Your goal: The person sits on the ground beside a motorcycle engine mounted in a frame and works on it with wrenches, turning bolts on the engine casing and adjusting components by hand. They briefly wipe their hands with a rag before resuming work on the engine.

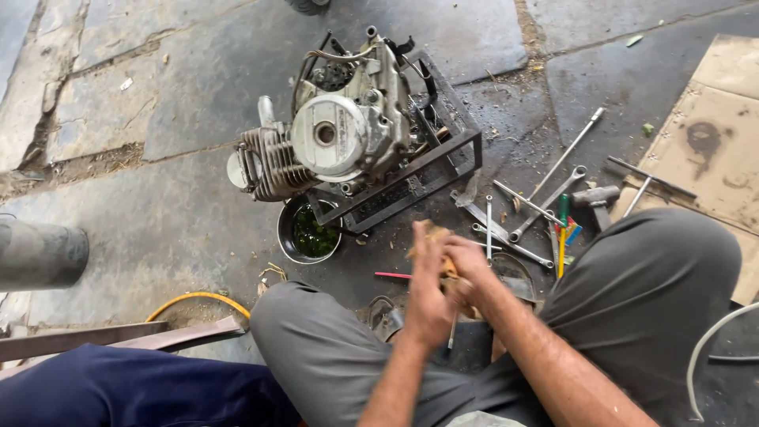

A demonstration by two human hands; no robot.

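A small tan, crumpled rag-like piece (433, 237) is pinched between both hands above the knees, in front of the metal frame stand (443, 162). It is judged light, soft and pliable — best gripped at its bunched middle. The left hand (427, 296) is raised edge-on, fingers closed on it; the right hand (468, 269) is curled against it from the other side, forearms converging.

Engine (348, 130) on stand (443, 162), tools (538, 213) right
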